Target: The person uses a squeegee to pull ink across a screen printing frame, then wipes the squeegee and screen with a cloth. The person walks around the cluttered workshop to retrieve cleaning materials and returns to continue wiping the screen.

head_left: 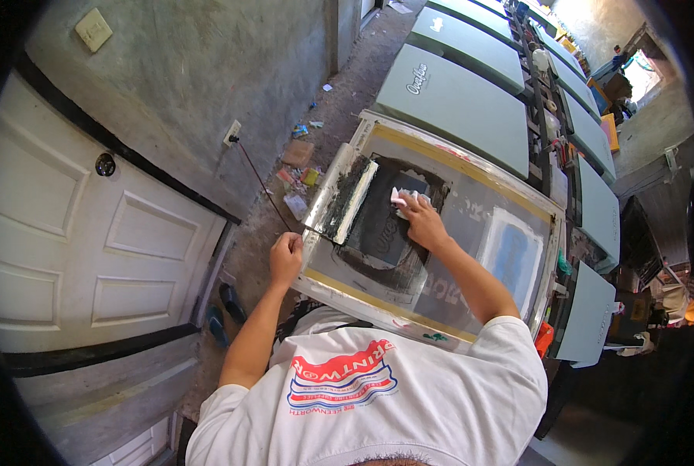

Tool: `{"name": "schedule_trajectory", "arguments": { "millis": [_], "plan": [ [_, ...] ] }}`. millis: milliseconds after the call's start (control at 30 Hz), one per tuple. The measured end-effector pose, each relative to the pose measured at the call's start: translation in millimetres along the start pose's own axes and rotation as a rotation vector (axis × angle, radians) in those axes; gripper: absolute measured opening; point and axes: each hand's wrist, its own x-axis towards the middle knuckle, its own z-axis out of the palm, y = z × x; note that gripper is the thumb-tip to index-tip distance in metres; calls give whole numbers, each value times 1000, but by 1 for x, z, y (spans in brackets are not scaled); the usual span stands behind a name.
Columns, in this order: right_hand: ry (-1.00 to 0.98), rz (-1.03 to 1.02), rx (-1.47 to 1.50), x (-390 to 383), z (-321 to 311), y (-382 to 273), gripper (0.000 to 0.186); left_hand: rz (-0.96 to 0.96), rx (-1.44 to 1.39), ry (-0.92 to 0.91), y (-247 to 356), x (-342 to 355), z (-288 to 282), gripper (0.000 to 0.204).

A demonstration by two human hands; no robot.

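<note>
left hand (286, 259) grips the screen frame (339, 291); right hand (423, 221) presses a rag (400, 198) beside the away-pointing squeegee (348, 200).

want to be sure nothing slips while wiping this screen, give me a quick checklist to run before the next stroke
1. Left hand grips the near left edge of the screen frame to steady it: ok.
2. Right hand presses the white rag onto the dark inked patch of mesh: ok.
3. Squeegee lies on the screen left of the rag, close to the wiping path: not ok.
4. Frame seated flat on the pale green board row: cannot tell.
5. Rag has a clean face left: cannot tell, mostly hidden under the fingers.
6. Pale blue patch on the right of the mesh is clear of the hand: ok.
</note>
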Motion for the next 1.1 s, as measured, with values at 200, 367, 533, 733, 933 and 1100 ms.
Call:
{"name": "schedule_trajectory", "arguments": {
  "millis": [200,367,533,733,933,1100],
  "plan": [
    [-236,-447,112,-22,7,-36,56,10,5,14,3,0,-2,11],
    [82,45,-8,8,-6,-3,66,-13,-32,12,1,0,0,11],
    [-191,-419,9,-11,15,-38,73,-35,-10,11,-2,1,0,10],
    [-29,-124,58,13,1,14,72,1,47,19,-8,1,2,9],
    [8,-86,83,-8,27,-39,63,-23,24,13,-10,2,3,9],
    [-228,-386,53,-32,-3,-66,58,-4,33,20,-10,1,2,8]
  ]
}}
